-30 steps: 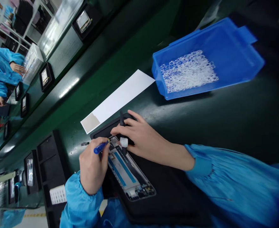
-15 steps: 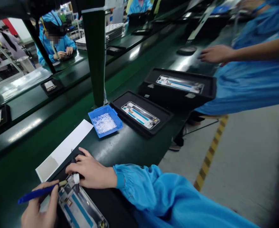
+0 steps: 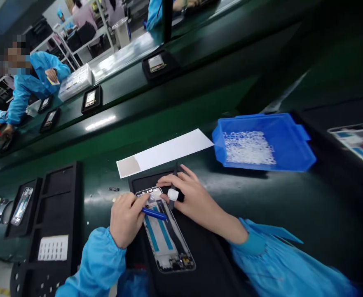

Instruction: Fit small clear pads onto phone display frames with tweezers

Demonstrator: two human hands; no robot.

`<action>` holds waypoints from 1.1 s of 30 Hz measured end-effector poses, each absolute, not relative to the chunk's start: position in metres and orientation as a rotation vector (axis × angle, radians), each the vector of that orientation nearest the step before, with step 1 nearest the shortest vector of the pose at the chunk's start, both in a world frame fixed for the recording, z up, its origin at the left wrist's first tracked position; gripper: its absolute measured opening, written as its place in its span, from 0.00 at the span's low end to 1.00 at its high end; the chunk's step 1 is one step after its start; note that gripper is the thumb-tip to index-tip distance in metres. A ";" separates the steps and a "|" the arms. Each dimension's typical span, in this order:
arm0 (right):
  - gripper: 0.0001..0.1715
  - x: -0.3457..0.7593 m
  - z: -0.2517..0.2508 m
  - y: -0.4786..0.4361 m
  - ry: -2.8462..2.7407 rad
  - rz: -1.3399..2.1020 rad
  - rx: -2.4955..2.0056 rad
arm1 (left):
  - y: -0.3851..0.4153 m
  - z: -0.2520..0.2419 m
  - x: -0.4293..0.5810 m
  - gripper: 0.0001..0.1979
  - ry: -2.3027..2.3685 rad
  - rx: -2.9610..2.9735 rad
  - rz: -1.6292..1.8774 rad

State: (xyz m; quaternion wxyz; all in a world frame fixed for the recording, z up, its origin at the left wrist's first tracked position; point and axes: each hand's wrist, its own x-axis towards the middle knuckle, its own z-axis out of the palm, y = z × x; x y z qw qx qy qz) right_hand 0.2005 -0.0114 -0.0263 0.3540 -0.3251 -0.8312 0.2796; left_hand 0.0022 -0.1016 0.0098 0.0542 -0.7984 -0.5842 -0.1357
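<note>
In front of me a phone frame (image 3: 160, 235) with two blue strips lies in a black tray (image 3: 200, 264). My left hand (image 3: 127, 216) is closed around a blue pen-like tool (image 3: 155, 213), whose blue end points right over the frame. Its thumb and fingertips rest at the frame's upper left edge. My right hand (image 3: 193, 198) grips black tweezers with a white wrap (image 3: 173, 194), held beside the frame's upper right edge. The fingers partly hide the tweezers.
Beyond the tray lies a white paper strip (image 3: 172, 150). A blue bin (image 3: 292, 152) of small white rings stands right. A small dark part (image 3: 113, 189) lies left, near a compartmented black tray (image 3: 76, 198). Across the bench sits a co-worker (image 3: 42, 70).
The view has swung left. My left hand has turned over, so the blue tool's end now points right instead of left. The tweezers remain in my right hand.
</note>
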 end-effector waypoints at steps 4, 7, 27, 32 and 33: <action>0.09 0.199 -0.027 -0.011 -2.161 0.701 -0.852 | -0.096 0.009 0.005 0.17 -1.739 -2.429 -0.304; 0.07 0.199 -0.028 -0.012 -2.164 0.704 -0.859 | -0.090 0.016 0.008 0.16 -1.734 -2.434 -0.192; 0.10 0.151 -0.025 0.108 -1.459 1.651 -1.155 | 0.030 0.008 -0.060 0.21 -1.956 -2.727 0.206; 0.09 0.137 -0.040 0.126 -1.490 1.543 -1.164 | 0.037 -0.006 -0.061 0.23 -1.937 -2.671 0.221; 0.09 0.137 -0.041 0.128 -1.492 1.513 -1.163 | 0.037 -0.008 -0.061 0.24 -1.938 -2.663 0.201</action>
